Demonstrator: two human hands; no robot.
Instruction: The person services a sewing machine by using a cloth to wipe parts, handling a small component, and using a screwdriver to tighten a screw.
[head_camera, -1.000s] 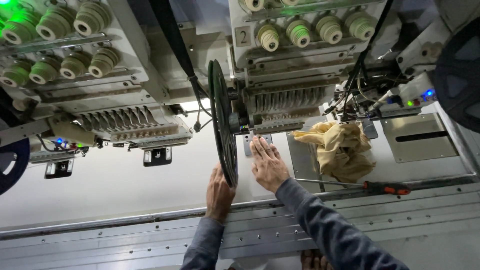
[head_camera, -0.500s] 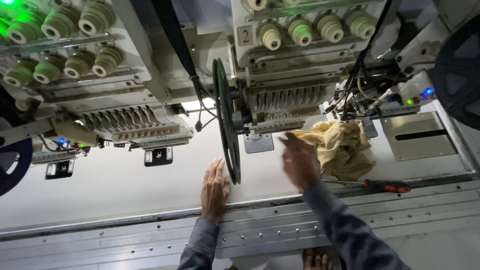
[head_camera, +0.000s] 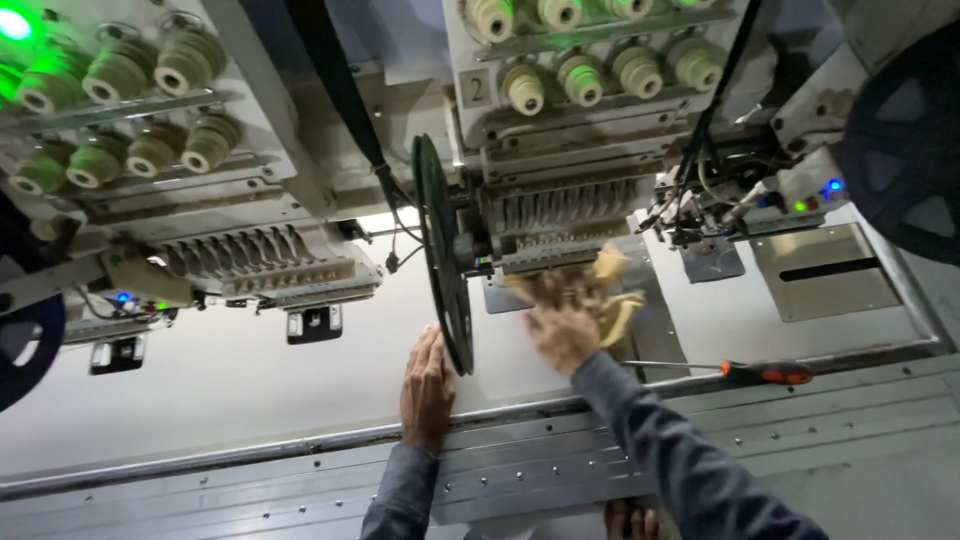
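Right hand (head_camera: 562, 328) clamped on crumpled yellow cloth (head_camera: 612, 300), pressed under needle head. Left hand (head_camera: 427, 388) flat, fingers apart, beside dark round reel (head_camera: 441, 255). Orange-handled screwdriver (head_camera: 770, 373) just right of grip.

Your right hand (head_camera: 562, 330) grips a soft, crumpled yellow cloth (head_camera: 612, 295), matt and wrinkled. Your left hand (head_camera: 428, 385) lies flat on the smooth, matt grey table surface (head_camera: 220, 400). The dark wheel (head_camera: 443, 255) looks like hard plastic with a slight shine. The screwdriver (head_camera: 740, 370) has a thin bright metal shaft. The steel plate (head_camera: 825, 270) looks brushed, and your sleeve (head_camera: 680, 460) is grey woven cloth.
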